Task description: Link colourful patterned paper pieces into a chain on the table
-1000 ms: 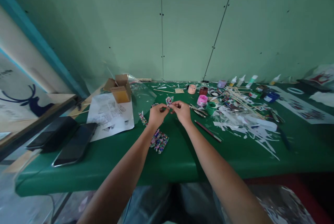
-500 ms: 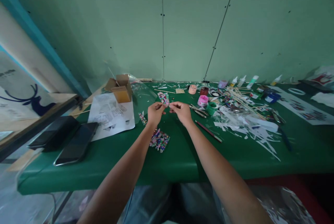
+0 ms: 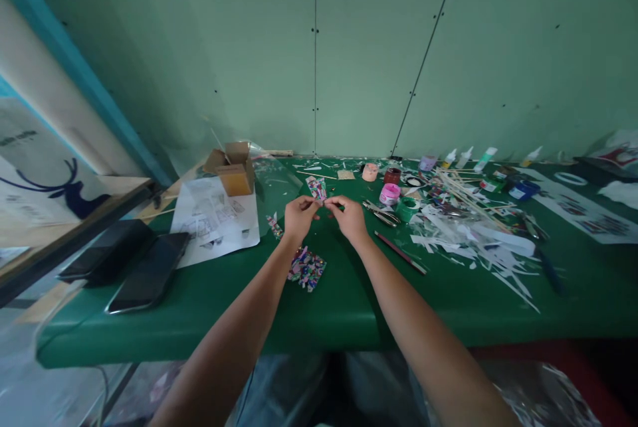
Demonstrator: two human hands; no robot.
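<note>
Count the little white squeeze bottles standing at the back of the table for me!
4, near the wall on the right: two side by side, a green-banded one, one farther right. Clutter may hide more.
</note>
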